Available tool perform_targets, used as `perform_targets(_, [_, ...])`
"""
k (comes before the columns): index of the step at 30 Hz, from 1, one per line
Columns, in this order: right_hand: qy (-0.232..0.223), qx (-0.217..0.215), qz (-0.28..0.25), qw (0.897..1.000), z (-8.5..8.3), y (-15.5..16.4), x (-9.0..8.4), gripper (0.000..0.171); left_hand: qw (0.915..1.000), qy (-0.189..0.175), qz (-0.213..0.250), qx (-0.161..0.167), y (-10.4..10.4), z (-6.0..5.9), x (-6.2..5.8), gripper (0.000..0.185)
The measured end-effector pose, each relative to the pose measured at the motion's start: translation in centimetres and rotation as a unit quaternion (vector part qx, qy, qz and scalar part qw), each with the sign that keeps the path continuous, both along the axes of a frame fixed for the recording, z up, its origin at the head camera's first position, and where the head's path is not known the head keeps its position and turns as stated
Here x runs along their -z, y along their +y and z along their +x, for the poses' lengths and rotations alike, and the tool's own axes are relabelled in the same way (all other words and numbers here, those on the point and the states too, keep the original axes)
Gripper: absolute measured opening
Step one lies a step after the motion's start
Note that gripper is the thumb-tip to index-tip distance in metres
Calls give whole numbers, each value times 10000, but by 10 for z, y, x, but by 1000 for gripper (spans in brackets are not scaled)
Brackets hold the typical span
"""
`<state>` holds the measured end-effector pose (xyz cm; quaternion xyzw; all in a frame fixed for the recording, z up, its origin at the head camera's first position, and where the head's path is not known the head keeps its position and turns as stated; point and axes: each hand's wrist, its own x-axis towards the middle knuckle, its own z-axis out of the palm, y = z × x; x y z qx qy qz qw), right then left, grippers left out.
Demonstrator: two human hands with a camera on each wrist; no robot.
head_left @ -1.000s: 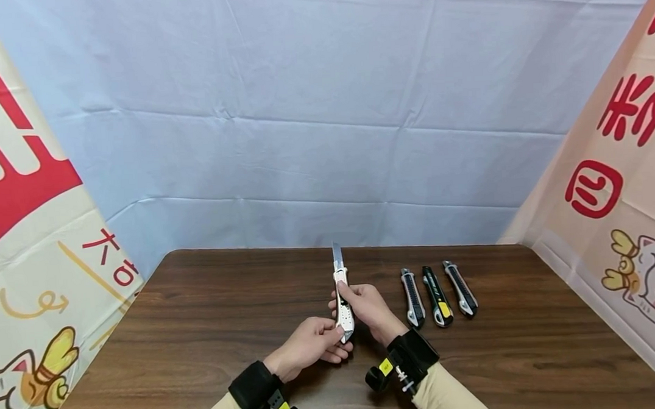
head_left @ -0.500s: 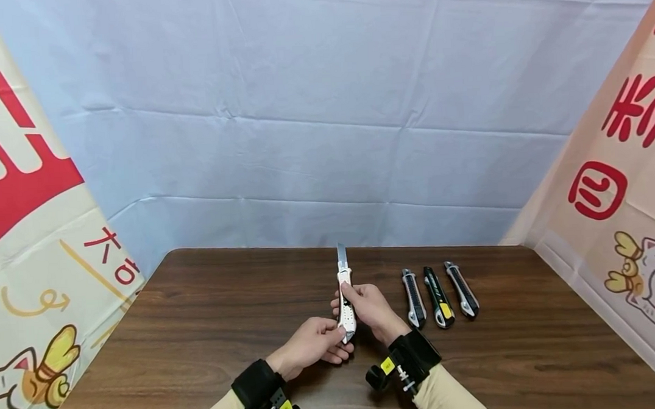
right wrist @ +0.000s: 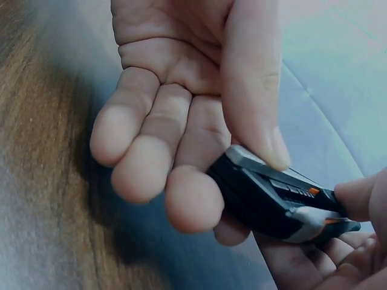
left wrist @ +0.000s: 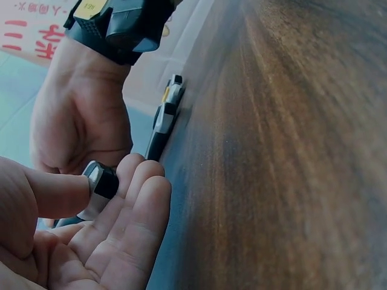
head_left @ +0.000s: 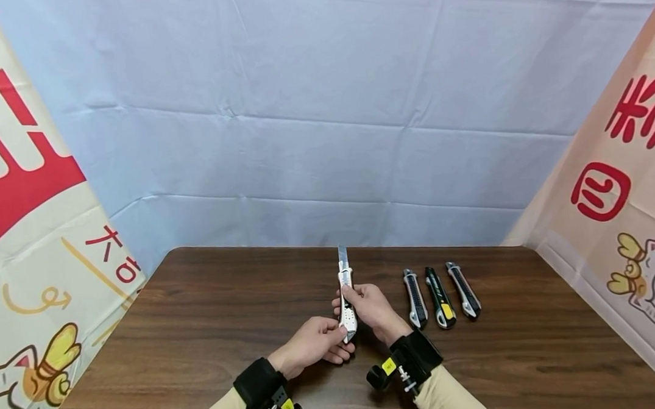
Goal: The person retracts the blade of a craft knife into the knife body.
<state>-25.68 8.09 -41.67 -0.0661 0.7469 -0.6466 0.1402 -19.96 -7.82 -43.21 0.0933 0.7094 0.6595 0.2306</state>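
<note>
A silver utility knife stands upright above the middle of the brown table, its blade out and pointing away from me. My right hand grips the knife's body, thumb lying on its top edge. My left hand pinches the knife's rear end between thumb and fingers. In the right wrist view the knife's dark body lies between thumb and fingers.
Three more utility knives lie side by side on the table just right of my hands, blades in. Cloth walls stand close on the left, back and right. Bare table lies to the left and front.
The blade sticks out a little less than a second ago. Both hands keep their hold on the knife and have hardly shifted.
</note>
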Motion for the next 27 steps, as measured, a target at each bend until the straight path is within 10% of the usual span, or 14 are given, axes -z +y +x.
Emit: perform_targets(27, [121, -322, -102, 9994, 0, 4, 0, 35, 9999, 50, -79, 39, 0, -2, 3, 29])
